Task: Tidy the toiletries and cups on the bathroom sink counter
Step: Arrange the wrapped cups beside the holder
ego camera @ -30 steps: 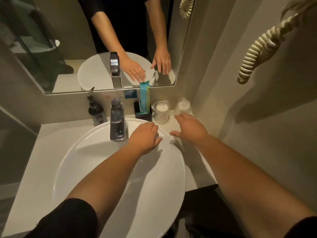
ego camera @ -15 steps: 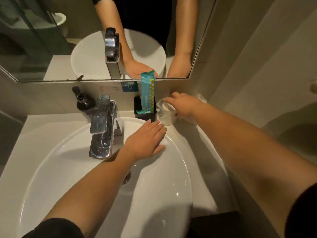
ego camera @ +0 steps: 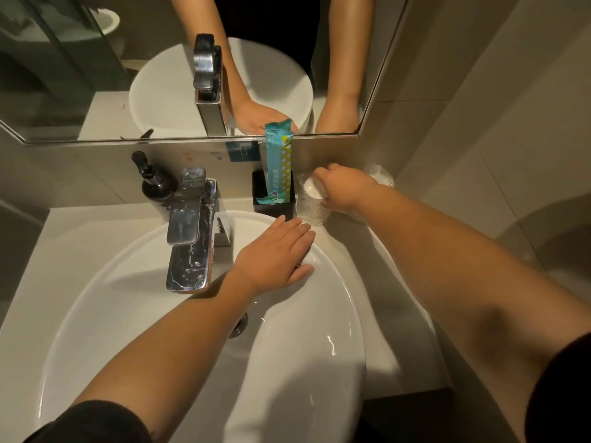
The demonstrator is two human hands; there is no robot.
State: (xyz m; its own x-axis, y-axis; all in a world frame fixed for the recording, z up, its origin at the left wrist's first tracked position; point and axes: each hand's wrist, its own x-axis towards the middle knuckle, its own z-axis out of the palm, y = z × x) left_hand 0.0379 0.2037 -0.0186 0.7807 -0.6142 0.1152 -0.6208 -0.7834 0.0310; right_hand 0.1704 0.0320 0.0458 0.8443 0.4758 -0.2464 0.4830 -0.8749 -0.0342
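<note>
A plastic-wrapped white cup stands at the back right of the counter, and my right hand grips its rim from the right. A second wrapped cup sits behind that hand, mostly hidden. Left of the cups a black square holder carries a tall teal toiletry packet. A black pump bottle stands left of the chrome faucet. My left hand lies flat, fingers apart, on the back rim of the white basin, holding nothing.
The white counter runs around the basin, with a tiled wall close on the right. A mirror hangs above the backsplash, which bears a blue sticker. The basin drain shows beneath my left forearm.
My right hand reached forward from the counter to the nearer wrapped cup and closed on its rim. My left hand stayed on the basin rim. The view moved closer.
</note>
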